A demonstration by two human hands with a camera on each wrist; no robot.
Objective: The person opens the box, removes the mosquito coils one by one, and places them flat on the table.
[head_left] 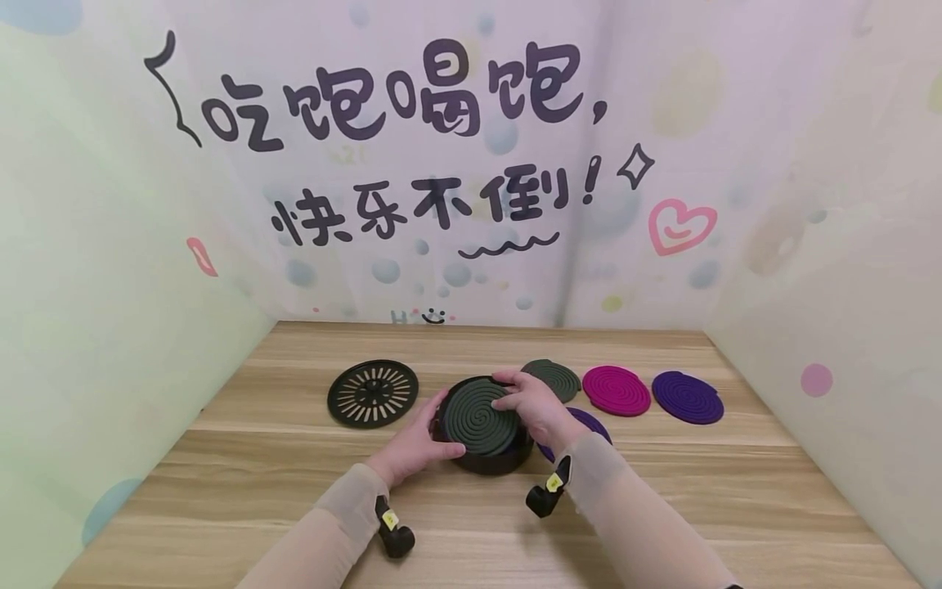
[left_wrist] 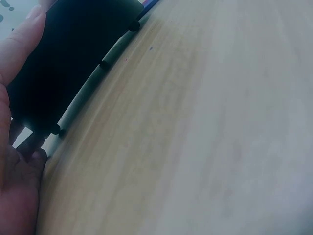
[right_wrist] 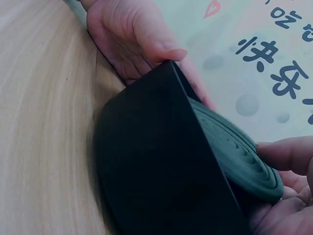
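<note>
A black round holder (head_left: 491, 463) sits mid-table with a dark green spiral coil (head_left: 480, 415) lying in its top. My left hand (head_left: 446, 425) grips the holder's left rim, thumb on the coil's edge. My right hand (head_left: 508, 393) pinches the coil at its far right side. In the right wrist view the holder (right_wrist: 161, 166) fills the frame, the coil (right_wrist: 234, 144) shows edge-on, and the fingers (right_wrist: 288, 154) of my right hand curl over its edge. The left wrist view shows my thumb (left_wrist: 22, 44) against the holder's wall (left_wrist: 73, 58).
A black slotted lid (head_left: 373, 393) lies to the left of the holder. Behind and to the right lie another green coil (head_left: 555, 376), a magenta coil (head_left: 616, 390) and a purple coil (head_left: 688, 397). A second purple coil (head_left: 589, 420) is half hidden under my right wrist. Printed walls enclose the wooden table (head_left: 294, 507).
</note>
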